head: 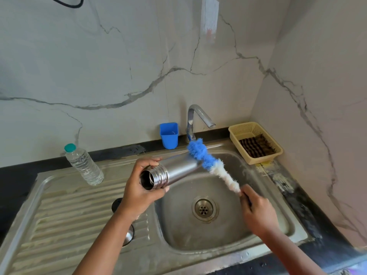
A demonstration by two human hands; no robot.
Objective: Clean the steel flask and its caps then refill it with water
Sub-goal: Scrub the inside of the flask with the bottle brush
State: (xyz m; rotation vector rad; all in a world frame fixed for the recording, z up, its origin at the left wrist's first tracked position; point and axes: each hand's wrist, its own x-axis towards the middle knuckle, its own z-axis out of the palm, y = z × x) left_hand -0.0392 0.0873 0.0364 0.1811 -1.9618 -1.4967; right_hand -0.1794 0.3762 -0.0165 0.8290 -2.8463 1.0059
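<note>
Fingers (148,162) grip flask (174,172) above sink (224,231), brush (210,163) outside.

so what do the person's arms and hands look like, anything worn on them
Both forearms are bare as far as the picture shows, no sleeves in view. The left hand and right hand wear no gloves, and no rings, watch or bracelets are visible.

The left hand (139,187) and its forearm hide most of two caps (117,204) on the drainboard (65,211).
</note>
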